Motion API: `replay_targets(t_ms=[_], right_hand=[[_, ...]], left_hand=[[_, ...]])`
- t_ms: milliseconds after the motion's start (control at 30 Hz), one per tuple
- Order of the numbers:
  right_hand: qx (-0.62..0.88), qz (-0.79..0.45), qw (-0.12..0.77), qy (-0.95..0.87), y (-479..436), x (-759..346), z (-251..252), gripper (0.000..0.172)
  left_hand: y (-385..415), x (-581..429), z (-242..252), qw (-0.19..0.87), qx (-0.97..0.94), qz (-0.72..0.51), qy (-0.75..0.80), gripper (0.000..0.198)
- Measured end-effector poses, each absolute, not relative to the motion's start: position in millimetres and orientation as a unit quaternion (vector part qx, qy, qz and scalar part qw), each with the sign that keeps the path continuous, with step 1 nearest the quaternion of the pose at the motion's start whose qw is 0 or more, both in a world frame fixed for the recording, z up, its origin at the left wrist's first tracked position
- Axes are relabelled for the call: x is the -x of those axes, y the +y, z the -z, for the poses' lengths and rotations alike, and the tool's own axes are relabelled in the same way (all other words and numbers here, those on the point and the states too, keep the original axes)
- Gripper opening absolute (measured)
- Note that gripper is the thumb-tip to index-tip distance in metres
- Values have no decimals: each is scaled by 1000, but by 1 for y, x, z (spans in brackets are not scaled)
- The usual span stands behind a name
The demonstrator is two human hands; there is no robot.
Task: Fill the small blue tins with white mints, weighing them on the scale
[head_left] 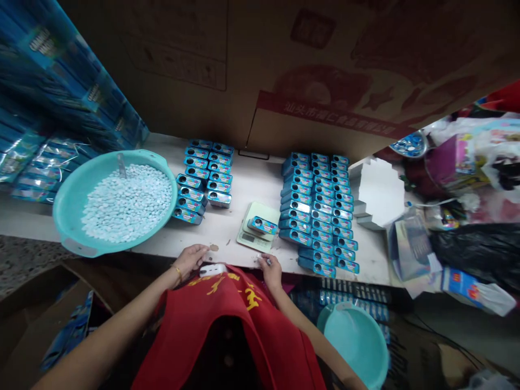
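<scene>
This looks like a small packing workshop: the worktop point(255, 181) carries a scale point(246, 239) with one blue box point(264, 225) on it, rows of matching boxes point(322, 217) either side, and, left, a basin point(73, 208) of pale pellets point(128, 208). A big printed carton point(182, 81) stands behind, packs point(93, 97) stacked far left.

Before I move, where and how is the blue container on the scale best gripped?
Probably pinch the blue container across its long sides, at the middle, the right hand coming from the near side. It sits lengthwise left to right on the scale, so its narrow width suits a pinch; the rows of containers stand close to its right end.
</scene>
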State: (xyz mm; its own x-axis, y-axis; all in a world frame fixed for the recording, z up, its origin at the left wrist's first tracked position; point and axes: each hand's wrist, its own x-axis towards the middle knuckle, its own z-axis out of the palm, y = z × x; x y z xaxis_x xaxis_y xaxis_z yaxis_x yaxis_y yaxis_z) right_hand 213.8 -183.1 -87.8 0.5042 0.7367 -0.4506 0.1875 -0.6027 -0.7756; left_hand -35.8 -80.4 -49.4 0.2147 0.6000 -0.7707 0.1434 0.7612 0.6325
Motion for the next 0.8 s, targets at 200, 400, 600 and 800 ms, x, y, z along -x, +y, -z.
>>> replay_targets(t_ms=[200,400,600,800], right_hand=[[814,-352,324,-329,-180,-201,99,26],[811,-346,304,-360,-174,-192,93,22],[766,-389,279,-429,-154,-207,28,19],[715,-260,197,-618,-91,-225,-46,11]], left_hand=[[-71,34,51,718,-298,-133,615,37],[-75,34,54,727,-296,-122,607,38],[-70,40,47,728,-268,-148,613,35],[-71,39,42,738,-251,-182,599,32]])
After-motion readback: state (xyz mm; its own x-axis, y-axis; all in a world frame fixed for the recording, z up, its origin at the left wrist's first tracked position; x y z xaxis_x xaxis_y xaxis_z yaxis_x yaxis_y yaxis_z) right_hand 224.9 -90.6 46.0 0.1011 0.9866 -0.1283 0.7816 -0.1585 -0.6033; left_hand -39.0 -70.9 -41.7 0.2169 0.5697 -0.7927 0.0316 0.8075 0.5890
